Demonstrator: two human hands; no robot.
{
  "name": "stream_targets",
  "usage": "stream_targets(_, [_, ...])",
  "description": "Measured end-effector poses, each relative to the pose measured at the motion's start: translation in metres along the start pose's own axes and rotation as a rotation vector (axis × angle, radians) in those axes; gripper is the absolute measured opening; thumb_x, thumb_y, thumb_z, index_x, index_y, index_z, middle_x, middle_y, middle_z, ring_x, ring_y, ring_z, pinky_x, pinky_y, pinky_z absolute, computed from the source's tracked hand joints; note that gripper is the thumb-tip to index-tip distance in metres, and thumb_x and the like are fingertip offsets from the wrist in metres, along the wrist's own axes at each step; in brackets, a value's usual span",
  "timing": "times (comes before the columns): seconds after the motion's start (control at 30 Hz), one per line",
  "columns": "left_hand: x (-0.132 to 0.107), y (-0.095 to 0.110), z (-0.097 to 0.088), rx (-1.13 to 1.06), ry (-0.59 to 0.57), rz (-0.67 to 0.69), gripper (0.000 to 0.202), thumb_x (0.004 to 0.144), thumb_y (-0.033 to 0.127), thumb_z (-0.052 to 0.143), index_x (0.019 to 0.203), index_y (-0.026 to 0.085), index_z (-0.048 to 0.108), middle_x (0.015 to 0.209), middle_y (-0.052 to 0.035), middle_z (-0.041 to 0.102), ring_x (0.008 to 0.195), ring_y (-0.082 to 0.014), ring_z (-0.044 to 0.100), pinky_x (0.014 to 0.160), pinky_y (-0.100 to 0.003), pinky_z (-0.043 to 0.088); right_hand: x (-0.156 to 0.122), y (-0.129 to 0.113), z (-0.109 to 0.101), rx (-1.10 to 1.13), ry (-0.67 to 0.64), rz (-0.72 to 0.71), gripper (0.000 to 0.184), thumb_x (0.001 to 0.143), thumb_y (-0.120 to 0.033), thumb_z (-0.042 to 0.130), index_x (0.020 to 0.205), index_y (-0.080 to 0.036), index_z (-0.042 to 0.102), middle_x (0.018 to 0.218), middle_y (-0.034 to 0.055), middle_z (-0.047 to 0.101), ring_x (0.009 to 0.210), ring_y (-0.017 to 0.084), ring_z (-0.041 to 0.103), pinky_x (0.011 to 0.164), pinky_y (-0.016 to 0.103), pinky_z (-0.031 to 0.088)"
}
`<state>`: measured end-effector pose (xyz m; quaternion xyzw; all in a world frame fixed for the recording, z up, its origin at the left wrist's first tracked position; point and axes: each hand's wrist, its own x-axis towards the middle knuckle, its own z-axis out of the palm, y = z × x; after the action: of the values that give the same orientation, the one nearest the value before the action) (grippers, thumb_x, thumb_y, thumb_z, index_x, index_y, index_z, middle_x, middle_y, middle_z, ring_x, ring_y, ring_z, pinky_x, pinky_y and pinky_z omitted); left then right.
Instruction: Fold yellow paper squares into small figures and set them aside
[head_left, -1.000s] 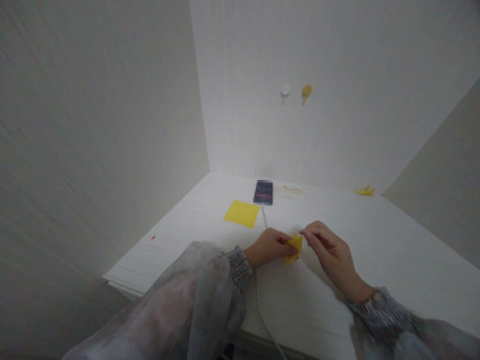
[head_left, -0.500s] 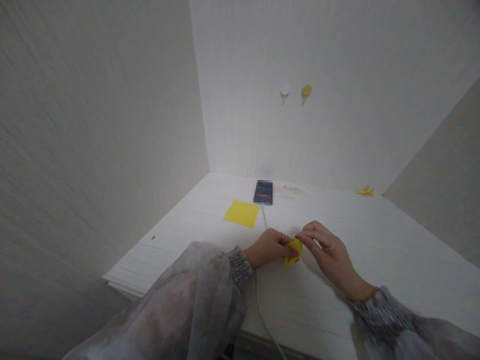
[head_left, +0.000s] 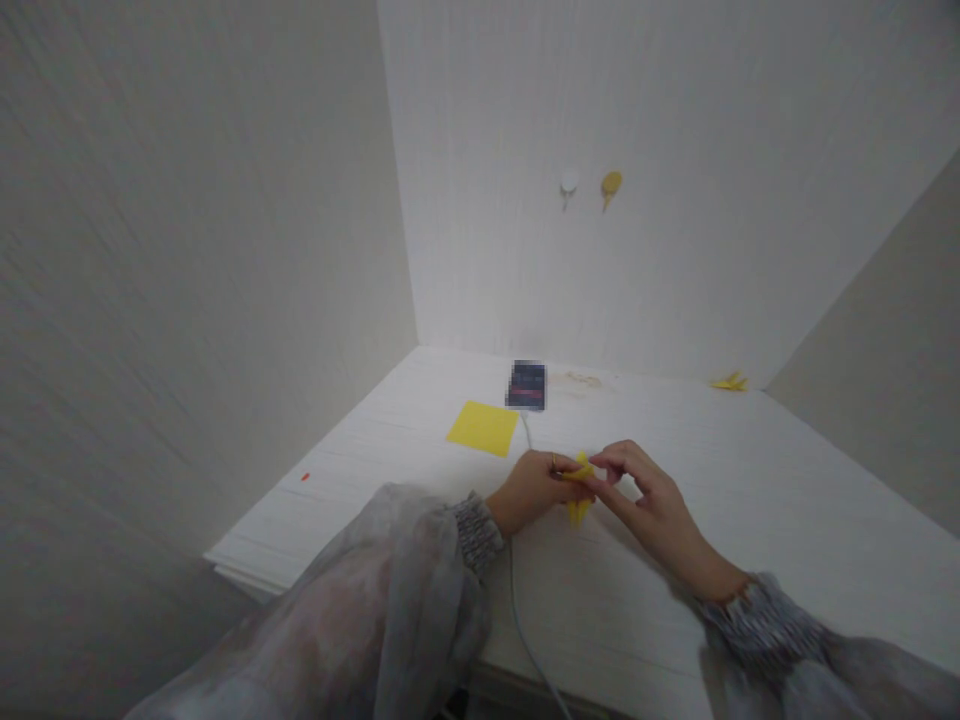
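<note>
My left hand (head_left: 538, 490) pinches a small piece of folded yellow paper (head_left: 577, 512) above the white table. Parts of the paper stick out above and below the fingers, while its middle is hidden. From the right, my right hand (head_left: 646, 490) meets it, with thumb and forefinger closed at the paper's right edge. A flat yellow sheet (head_left: 484, 428) lies on the table beyond my left hand.
On the white table (head_left: 360, 470) a phone with a blurred screen (head_left: 528, 386) lies near the back wall, a pale cable (head_left: 517, 610) running toward me. A folded yellow paper figure (head_left: 730, 382) rests at the back right. Two hooks, white (head_left: 568, 186) and yellow (head_left: 612, 184), hang on the wall.
The folded paper has been turned between my fingers, and points now show above and below. My right thumb has come down onto its edge; my left hand has shifted slightly left.
</note>
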<state>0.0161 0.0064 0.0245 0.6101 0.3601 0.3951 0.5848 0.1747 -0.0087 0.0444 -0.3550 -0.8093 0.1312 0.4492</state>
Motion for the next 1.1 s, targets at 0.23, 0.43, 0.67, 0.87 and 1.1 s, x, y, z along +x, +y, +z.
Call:
stream_targets(0.23, [0.0034,0.0007,0.0033,-0.27,0.157,0.011,0.037,0.047,0.025,0.072,0.072,0.012,0.047,0.069,-0.0018,0.06,0.06,-0.0109,0.057,0.06,-0.024,0.043,-0.0001,0.0051,0.0013,-0.042,-0.045,-0.006,0.011,0.079,-0.023,0.048,0.077,-0.019,0.059,0.07,0.0037,0.056,0.066,0.015,0.053,0.059,0.027,0.045])
stream_targets(0.43, [0.002,0.0033,0.0037,-0.324,0.134,-0.002,0.038,0.045,0.025,0.073,0.071,0.012,0.048,0.069,-0.0024,0.061,0.062,-0.0119,0.059,0.061,-0.025,0.044,-0.0015,0.006,0.0006,-0.04,-0.05,-0.084,0.016,0.08,-0.021,0.046,0.088,-0.02,0.061,0.075,0.005,0.057,0.069,0.015,0.055,0.057,0.026,0.048])
stream_targets(0.67, [0.0026,0.0018,0.0035,-0.346,0.104,0.0,0.039,0.045,0.026,0.074,0.07,0.011,0.049,0.069,-0.0023,0.061,0.063,-0.0123,0.059,0.062,-0.025,0.044,-0.0019,0.0054,-0.0009,-0.075,-0.083,-0.126,0.017,0.08,-0.018,0.045,0.086,-0.02,0.061,0.075,0.0052,0.057,0.069,0.015,0.055,0.06,0.027,0.048])
stream_targets(0.87, [0.0033,0.001,0.0039,-0.325,0.123,-0.016,0.041,0.042,0.027,0.075,0.069,0.011,0.048,0.068,-0.0016,0.061,0.061,-0.0115,0.058,0.063,-0.026,0.043,-0.0012,0.0061,-0.0029,-0.133,-0.092,-0.188,0.016,0.08,-0.019,0.043,0.085,-0.02,0.059,0.075,0.0056,0.057,0.07,0.015,0.055,0.061,0.028,0.048])
stream_targets(1.1, [0.0001,0.0054,0.0043,-0.375,0.056,0.02,0.034,0.048,0.021,0.072,0.073,0.011,0.05,0.07,-0.0022,0.06,0.062,-0.0104,0.058,0.064,-0.026,0.042,-0.0027,0.0099,-0.0048,-0.149,-0.089,-0.211,0.017,0.079,-0.015,0.045,0.088,-0.02,0.058,0.079,0.0064,0.055,0.073,0.016,0.054,0.062,0.029,0.048])
